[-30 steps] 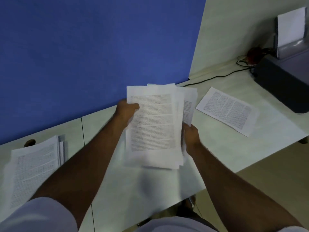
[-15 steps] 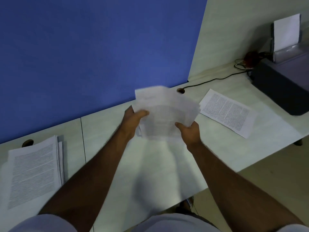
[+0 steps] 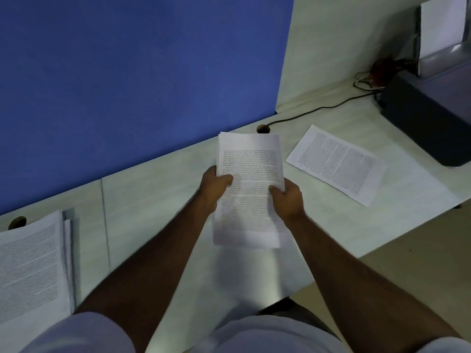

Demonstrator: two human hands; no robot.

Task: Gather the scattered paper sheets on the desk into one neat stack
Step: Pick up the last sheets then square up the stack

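Observation:
I hold a bundle of printed sheets [image 3: 251, 179] above the middle of the pale desk [image 3: 158, 189]. My left hand [image 3: 214, 187] grips its left edge and my right hand [image 3: 289, 200] grips its right edge, thumbs on top. The sheets' edges look roughly lined up. A single printed sheet [image 3: 336, 164] lies flat on the desk to the right, turned at an angle. Another pile of printed sheets [image 3: 30, 266] rests at the left end of the desk, partly cut off by the frame.
A blue partition [image 3: 127, 72] stands behind the desk. A dark printer [image 3: 428, 118] with white paper in its tray [image 3: 442, 24] sits at the far right, and a black cable [image 3: 318, 109] runs to a grommet hole [image 3: 263, 128]. The desk's front edge falls off at the lower right.
The fanned-out sheets have been squared into a tidier bundle. They swung flat and blurred half a second ago, and now stand face-up again, held slightly farther right.

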